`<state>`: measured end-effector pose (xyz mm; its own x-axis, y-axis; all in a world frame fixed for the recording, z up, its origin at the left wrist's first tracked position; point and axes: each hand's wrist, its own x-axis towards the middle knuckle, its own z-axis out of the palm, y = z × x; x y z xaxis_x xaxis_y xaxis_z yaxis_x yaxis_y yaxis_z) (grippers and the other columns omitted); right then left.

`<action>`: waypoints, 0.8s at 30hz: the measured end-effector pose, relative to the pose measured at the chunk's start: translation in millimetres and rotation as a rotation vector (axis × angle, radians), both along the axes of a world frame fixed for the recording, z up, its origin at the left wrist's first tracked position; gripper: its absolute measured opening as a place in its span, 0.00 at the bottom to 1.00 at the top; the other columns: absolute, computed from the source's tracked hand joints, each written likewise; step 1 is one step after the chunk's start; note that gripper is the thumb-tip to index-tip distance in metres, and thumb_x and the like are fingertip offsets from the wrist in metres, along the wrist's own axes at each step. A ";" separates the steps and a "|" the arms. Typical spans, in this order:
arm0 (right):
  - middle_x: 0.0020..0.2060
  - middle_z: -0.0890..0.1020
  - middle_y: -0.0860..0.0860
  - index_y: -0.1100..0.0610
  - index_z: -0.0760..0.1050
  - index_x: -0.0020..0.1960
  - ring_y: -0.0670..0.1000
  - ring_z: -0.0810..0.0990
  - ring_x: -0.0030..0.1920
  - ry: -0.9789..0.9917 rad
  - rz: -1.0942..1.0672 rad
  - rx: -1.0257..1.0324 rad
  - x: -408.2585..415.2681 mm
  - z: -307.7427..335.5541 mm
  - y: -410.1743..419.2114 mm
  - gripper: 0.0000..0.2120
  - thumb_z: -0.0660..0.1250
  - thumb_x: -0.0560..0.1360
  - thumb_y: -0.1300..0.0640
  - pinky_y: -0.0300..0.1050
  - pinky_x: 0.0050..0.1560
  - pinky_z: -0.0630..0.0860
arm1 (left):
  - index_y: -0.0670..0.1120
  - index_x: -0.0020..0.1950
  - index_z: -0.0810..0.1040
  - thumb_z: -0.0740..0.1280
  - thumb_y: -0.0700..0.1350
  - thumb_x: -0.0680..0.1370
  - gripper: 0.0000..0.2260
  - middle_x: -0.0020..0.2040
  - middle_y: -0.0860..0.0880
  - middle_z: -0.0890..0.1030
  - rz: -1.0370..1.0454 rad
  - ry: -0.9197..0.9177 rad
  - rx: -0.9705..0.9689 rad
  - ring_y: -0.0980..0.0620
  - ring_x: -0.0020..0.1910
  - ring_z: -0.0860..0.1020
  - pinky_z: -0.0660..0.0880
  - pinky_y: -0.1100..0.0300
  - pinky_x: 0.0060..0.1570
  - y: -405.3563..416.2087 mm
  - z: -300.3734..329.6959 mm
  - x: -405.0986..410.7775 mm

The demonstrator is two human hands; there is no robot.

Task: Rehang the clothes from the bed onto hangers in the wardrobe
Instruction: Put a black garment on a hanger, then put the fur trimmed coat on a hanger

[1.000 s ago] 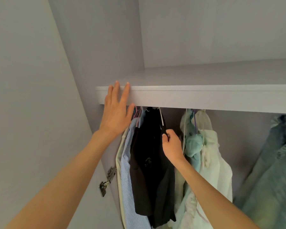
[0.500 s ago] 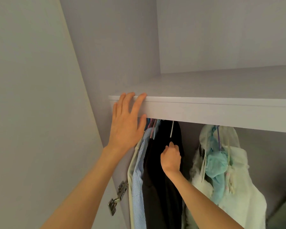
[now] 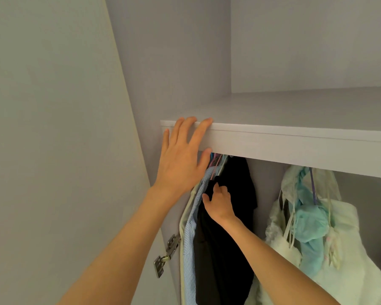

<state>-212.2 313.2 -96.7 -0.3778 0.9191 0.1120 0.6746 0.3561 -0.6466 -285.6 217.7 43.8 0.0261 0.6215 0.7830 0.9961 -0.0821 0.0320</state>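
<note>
A black garment (image 3: 240,227) hangs under the wardrobe shelf (image 3: 295,146), its hanger top hidden behind the shelf's front edge. My right hand (image 3: 218,203) reaches up from below and its fingers grip the black fabric near the shoulder. My left hand (image 3: 183,159) lies flat with straight fingers against the shelf's front edge, at its left end. Left of the black garment hang a blue striped shirt (image 3: 190,238) and a cream garment (image 3: 182,225), on pink and purple hangers (image 3: 216,164).
Pale white and turquoise clothes (image 3: 312,227) hang to the right, with a gap between them and the black garment. The open wardrobe door (image 3: 53,150) fills the left, its metal hinge (image 3: 166,253) below my left forearm. The shelf top above is bare.
The view has shifted left and closer. My right hand has moved from the white hanger neck down and left onto the black fabric. My left hand stays on the shelf edge.
</note>
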 end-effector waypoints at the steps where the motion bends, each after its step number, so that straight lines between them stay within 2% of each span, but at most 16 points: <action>1: 0.71 0.58 0.61 0.64 0.48 0.75 0.59 0.59 0.71 -0.012 0.008 0.015 1.1 -1.4 -2.5 0.31 0.55 0.80 0.50 0.48 0.70 0.58 | 0.52 0.73 0.58 0.55 0.53 0.76 0.25 0.71 0.44 0.63 0.004 0.004 -0.022 0.42 0.73 0.58 0.59 0.38 0.68 -1.5 0.1 0.2; 5: 0.74 0.55 0.59 0.63 0.47 0.76 0.55 0.54 0.74 0.051 0.098 0.033 10.5 -5.8 -17.0 0.31 0.56 0.80 0.50 0.45 0.73 0.52 | 0.53 0.76 0.51 0.54 0.54 0.78 0.27 0.76 0.45 0.53 -0.006 -0.063 -0.108 0.45 0.76 0.47 0.46 0.46 0.71 -17.7 -19.4 3.1; 8: 0.75 0.54 0.56 0.61 0.48 0.76 0.52 0.51 0.75 0.065 0.177 0.086 22.6 -13.0 -38.0 0.31 0.56 0.80 0.50 0.42 0.73 0.50 | 0.54 0.76 0.50 0.53 0.53 0.79 0.26 0.76 0.44 0.53 0.023 -0.045 -0.166 0.45 0.75 0.44 0.42 0.49 0.70 -43.9 -68.5 -1.8; 10: 0.76 0.53 0.54 0.59 0.47 0.76 0.51 0.49 0.76 0.031 0.206 0.121 33.7 -19.9 -56.0 0.30 0.56 0.80 0.49 0.43 0.73 0.49 | 0.55 0.75 0.50 0.53 0.52 0.79 0.26 0.76 0.43 0.55 0.091 -0.067 -0.244 0.45 0.74 0.45 0.45 0.48 0.70 -65.7 -109.3 -7.0; 13: 0.76 0.51 0.52 0.56 0.46 0.76 0.51 0.46 0.76 -0.090 0.268 0.193 50.7 -32.5 -85.6 0.30 0.53 0.80 0.46 0.48 0.75 0.47 | 0.52 0.74 0.56 0.57 0.50 0.78 0.25 0.74 0.41 0.61 0.162 -0.104 -0.322 0.44 0.73 0.49 0.57 0.41 0.69 -104.9 -160.9 -4.0; 14: 0.76 0.51 0.52 0.55 0.46 0.76 0.51 0.46 0.76 -0.135 0.292 0.213 56.1 -39.6 -98.9 0.30 0.52 0.80 0.45 0.49 0.75 0.45 | 0.52 0.75 0.55 0.59 0.48 0.79 0.25 0.74 0.41 0.59 0.179 -0.133 -0.362 0.45 0.73 0.47 0.56 0.41 0.70 -121.1 -175.0 -0.5; 18: 0.76 0.51 0.52 0.55 0.47 0.76 0.51 0.46 0.76 -0.201 0.414 0.240 71.3 -69.5 -155.4 0.30 0.52 0.80 0.45 0.49 0.74 0.42 | 0.54 0.76 0.47 0.54 0.48 0.81 0.25 0.77 0.47 0.47 0.288 -0.260 -0.516 0.51 0.71 0.35 0.40 0.51 0.72 -194.7 -215.6 19.2; 22: 0.76 0.50 0.51 0.54 0.45 0.76 0.50 0.45 0.76 -0.230 0.622 0.185 64.9 -101.2 -236.1 0.29 0.52 0.80 0.46 0.48 0.73 0.41 | 0.56 0.75 0.46 0.51 0.53 0.80 0.25 0.77 0.47 0.48 0.454 -0.308 -0.598 0.47 0.74 0.39 0.40 0.51 0.71 -302.1 -256.6 33.8; 24: 0.76 0.47 0.50 0.53 0.42 0.76 0.49 0.43 0.76 -0.235 0.754 0.137 59.5 -115.5 -282.9 0.29 0.51 0.81 0.46 0.46 0.73 0.40 | 0.55 0.74 0.52 0.61 0.51 0.78 0.28 0.76 0.45 0.56 0.593 -0.331 -0.637 0.42 0.75 0.52 0.50 0.44 0.70 -363.4 -270.1 44.5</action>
